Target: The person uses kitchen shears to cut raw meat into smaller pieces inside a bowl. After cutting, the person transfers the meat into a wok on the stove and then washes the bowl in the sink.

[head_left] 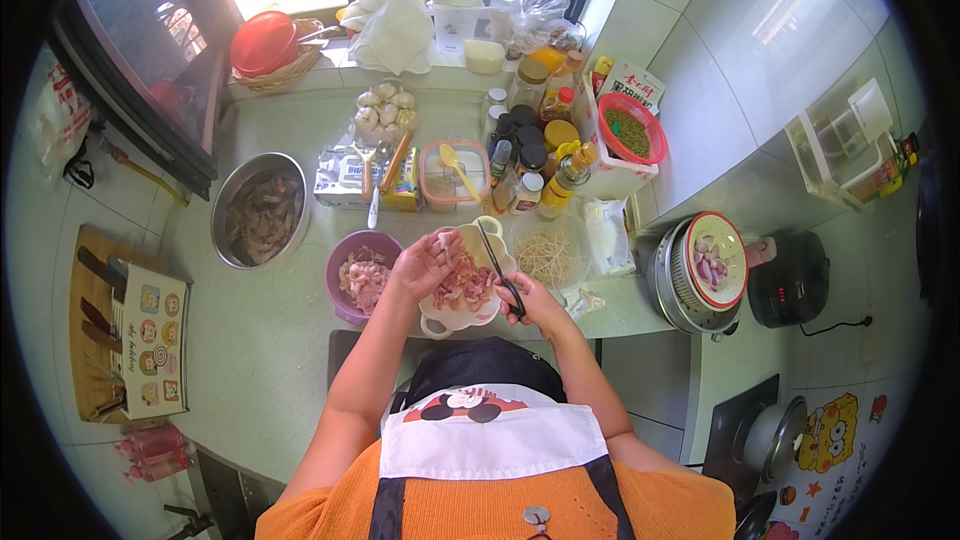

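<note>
Over a white two-handled dish (440, 321) I hold both hands. Cut pink raw meat (468, 285) fills the dish. My left hand (425, 262) is turned palm up at the dish's left side, its curled fingers around a small pale piece of raw meat (445, 239). In my right hand (538, 306) is a pair of black-handled scissors (497, 262), the blades pointing away from me and to the left, above the meat. Just left of the dish, a purple bowl (334, 280) contains larger pieces of pink raw meat (364, 281).
At left stands a metal bowl (221, 215) of greyish-brown pieces. A clear container of bean sprouts (545, 252) sits right of the dish. Behind are garlic (384, 112), a lidded box with a yellow spoon (457, 168) and several bottles (568, 180). Stacked basins (672, 280) stand at right, knives (97, 315) at far left.
</note>
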Tool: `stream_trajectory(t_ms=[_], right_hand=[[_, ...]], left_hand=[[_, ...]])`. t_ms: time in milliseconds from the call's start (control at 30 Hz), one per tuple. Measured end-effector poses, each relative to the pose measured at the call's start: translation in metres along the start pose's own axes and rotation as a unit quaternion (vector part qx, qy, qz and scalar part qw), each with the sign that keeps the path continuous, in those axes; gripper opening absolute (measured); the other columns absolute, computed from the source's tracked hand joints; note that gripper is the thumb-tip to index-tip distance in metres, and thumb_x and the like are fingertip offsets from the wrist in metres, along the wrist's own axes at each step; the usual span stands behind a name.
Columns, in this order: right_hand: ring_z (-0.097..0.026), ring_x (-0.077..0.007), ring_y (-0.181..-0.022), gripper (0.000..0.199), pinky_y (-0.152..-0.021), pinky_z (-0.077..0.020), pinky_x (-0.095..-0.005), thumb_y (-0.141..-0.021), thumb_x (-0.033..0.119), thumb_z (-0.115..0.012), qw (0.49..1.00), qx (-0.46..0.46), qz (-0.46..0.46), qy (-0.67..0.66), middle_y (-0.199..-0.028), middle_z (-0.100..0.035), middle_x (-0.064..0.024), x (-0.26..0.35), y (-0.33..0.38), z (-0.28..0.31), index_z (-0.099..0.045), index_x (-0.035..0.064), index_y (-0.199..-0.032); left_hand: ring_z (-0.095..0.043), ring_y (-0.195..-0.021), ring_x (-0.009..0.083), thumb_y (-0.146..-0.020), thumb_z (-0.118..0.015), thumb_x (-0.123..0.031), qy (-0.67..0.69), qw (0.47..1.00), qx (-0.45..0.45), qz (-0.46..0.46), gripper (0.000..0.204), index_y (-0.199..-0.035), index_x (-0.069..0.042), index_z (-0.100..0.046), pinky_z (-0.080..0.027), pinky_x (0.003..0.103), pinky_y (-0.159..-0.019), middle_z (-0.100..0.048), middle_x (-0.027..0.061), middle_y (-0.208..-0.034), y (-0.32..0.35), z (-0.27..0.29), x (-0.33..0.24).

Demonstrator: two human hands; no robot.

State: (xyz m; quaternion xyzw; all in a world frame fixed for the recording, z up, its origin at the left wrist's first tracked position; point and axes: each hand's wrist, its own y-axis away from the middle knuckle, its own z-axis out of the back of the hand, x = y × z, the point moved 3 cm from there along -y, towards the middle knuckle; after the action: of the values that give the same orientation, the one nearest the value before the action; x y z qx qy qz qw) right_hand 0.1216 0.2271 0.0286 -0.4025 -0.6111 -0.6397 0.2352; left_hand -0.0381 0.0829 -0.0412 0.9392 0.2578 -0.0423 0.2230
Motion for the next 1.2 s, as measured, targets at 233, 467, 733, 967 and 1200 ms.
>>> stream_trajectory(t_ms=[233,467,733,967,1200], right_hand=[[-0.049,-0.0046,-0.047,0.03,-0.039,-0.0253,-0.0163,-0.084,0.031,-0.061,1.0,-0.002,0.005,0.0,-0.065,-0.056,0.0032,-0.002,0.002,-0.001,-0.053,0.0113,-0.105],[-0.049,-0.0046,-0.047,0.029,-0.039,-0.0253,-0.0164,-0.084,0.031,-0.061,1.0,-0.001,0.004,0.008,-0.065,-0.056,0.0033,-0.004,0.003,-0.003,-0.053,0.0122,-0.105],[-0.049,-0.005,-0.047,0.029,-0.039,-0.0245,-0.0168,-0.085,0.03,-0.061,1.0,0.001,0.008,-0.001,-0.065,-0.056,0.0031,-0.007,0.005,0.001,-0.052,0.0129,-0.107],[-0.049,-0.005,-0.046,0.029,-0.039,-0.0242,-0.0166,-0.085,0.029,-0.061,1.0,-0.002,-0.003,0.007,-0.064,-0.056,0.003,-0.005,0.006,0.0,-0.052,0.0122,-0.107],[-0.049,-0.0049,-0.046,0.029,-0.038,-0.0246,-0.0167,-0.085,0.028,-0.06,1.0,-0.007,-0.004,0.021,-0.064,-0.056,0.0028,-0.001,0.01,-0.002,-0.052,0.0112,-0.107]], left_hand=[[-0.048,-0.116,0.0264,-0.094,-0.037,-0.019,0.007,1.0,0.013,0.004,0.037,-0.126,0.0,-0.035,-0.038,0.039,-0.099,-0.053,0.0152,-0.121,0.003,-0.006,0.001],[-0.057,-0.101,0.0239,-0.083,-0.052,-0.007,-0.424,0.89,-0.041,-0.164,0.032,-0.114,-0.001,-0.054,-0.045,0.032,-0.085,-0.06,0.0111,-0.112,0.002,-0.01,0.001],[-0.06,-0.085,0.0312,-0.069,-0.06,-0.011,-0.885,0.426,-0.068,-0.178,0.016,-0.083,-0.005,-0.064,-0.048,0.042,-0.072,-0.063,0.0135,-0.092,0.015,-0.016,0.016],[-0.064,-0.081,0.0298,-0.072,-0.061,-0.017,-0.949,0.298,-0.033,-0.095,0.021,-0.086,-0.002,-0.06,-0.051,0.039,-0.069,-0.063,0.016,-0.086,0.011,0.002,0.059],[-0.064,-0.085,0.0297,-0.078,-0.053,-0.012,-0.957,0.284,-0.041,-0.049,0.014,-0.082,-0.004,-0.063,-0.052,0.038,-0.07,-0.062,0.0178,-0.093,0.001,0.005,0.061]])
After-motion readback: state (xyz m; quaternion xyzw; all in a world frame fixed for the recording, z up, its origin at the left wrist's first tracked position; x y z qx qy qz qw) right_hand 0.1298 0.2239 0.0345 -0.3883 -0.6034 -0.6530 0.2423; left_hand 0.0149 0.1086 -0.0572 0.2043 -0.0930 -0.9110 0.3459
